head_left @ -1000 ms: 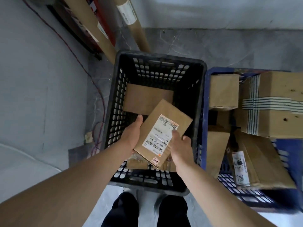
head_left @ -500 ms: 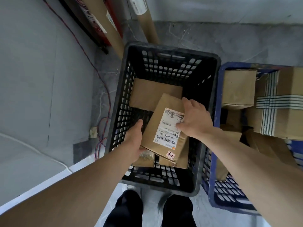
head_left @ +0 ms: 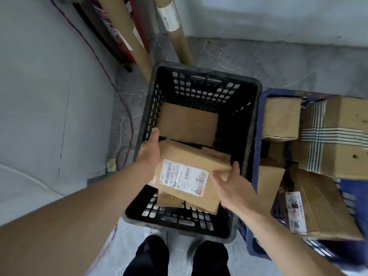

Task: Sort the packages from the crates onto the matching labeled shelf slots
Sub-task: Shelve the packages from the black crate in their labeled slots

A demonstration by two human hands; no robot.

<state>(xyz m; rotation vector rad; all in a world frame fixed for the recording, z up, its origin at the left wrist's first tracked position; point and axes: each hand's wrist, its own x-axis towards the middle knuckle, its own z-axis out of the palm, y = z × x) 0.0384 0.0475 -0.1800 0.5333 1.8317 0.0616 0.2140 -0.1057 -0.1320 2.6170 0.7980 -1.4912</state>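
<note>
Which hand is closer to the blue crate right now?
Right. The right hand holds the package at the end nearest the blue crate; the left hand grips its far end.

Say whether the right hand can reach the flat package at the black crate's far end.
Probably not yet: right hand and left hand both grip the labeled package, held between it and the flat package.

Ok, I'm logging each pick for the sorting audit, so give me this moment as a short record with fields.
held item: labelled package, label facing up, over the black crate
hands: left hand grips its left end; right hand grips its right end
inside black crate: flat cardboard piece; small box under the held one
blue crate: several cardboard packages, including a striped-tape box
shelf slots: not in view
</note>
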